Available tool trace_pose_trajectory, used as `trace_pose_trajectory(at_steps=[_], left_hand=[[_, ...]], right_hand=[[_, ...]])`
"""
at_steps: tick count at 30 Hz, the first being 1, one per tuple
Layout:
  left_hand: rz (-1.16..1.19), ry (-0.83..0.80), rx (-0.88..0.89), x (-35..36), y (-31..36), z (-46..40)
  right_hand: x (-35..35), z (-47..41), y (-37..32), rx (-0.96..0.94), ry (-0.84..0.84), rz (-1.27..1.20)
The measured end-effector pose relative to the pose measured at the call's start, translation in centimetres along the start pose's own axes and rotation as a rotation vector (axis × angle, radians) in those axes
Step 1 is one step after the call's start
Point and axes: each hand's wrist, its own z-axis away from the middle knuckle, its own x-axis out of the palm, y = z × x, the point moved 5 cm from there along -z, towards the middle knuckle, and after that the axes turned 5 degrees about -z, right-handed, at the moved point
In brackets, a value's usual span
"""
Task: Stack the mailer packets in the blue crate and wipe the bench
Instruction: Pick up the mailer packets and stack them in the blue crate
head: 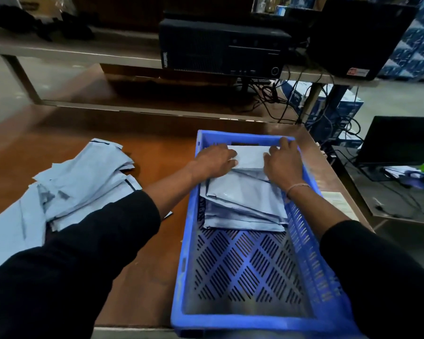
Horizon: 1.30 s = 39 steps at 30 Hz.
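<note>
A blue perforated crate [242,321] stands on the brown bench [157,148] in front of me. A stack of grey-blue mailer packets [242,199] lies in its far half. My left hand [213,161] lies flat on the left side of the top packet. On that packet's right side rests my right hand [283,163], fingers reaching to the crate's far wall. A loose pile of more mailer packets [83,187] spreads over the bench at the left.
Behind the bench a lower table carries a black computer case [220,47] and a dark box [360,37], with cables hanging below. A side table at the right holds a laptop [397,140]. A paper sheet [338,204] lies at the bench's right edge.
</note>
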Motion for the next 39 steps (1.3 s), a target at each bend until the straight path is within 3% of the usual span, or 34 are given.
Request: trace_pose_trajectory(at_steps=[3,9,16,22,28,33,37,39], left_hand=[[-0.025,-0.049,-0.009,0.4,0.1,-0.5],[-0.099,-0.149,0.006,1.5,0.3,-1.0],[-0.117,-0.162,0.008,1.4,0.9,0.0],[-0.115,-0.033,0.063,-0.2,0.2,2.3],[0.180,0.221,0.060,-3.3,-3.8,7.2],[0.304,0.334,-0.084,-3.2,-10.8,12.8],[0.335,0.300,-0.249,-1.2,-16.9,17.3],[0.356,0.291,-0.313,-0.1,-19.7,19.5]], right_hand=[[0.7,0.7,-0.9,-0.101,-0.048,-0.091],[2.9,1.5,-0.7,-0.035,-0.193,-0.299],[2.9,1.9,-1.2,-0.003,-0.300,-0.276],[0.6,2.3,-2.9,-0.030,-0.215,-0.162],[-2.8,1.9,-9.2,-0.137,-0.032,-0.374],[-5.5,0.9,-17.6,-0.215,0.076,-0.599],[-5.1,0.1,-24.9,-0.298,-0.005,-0.691],[-3.7,-0.1,-28.6,-0.300,-0.173,-0.671]])
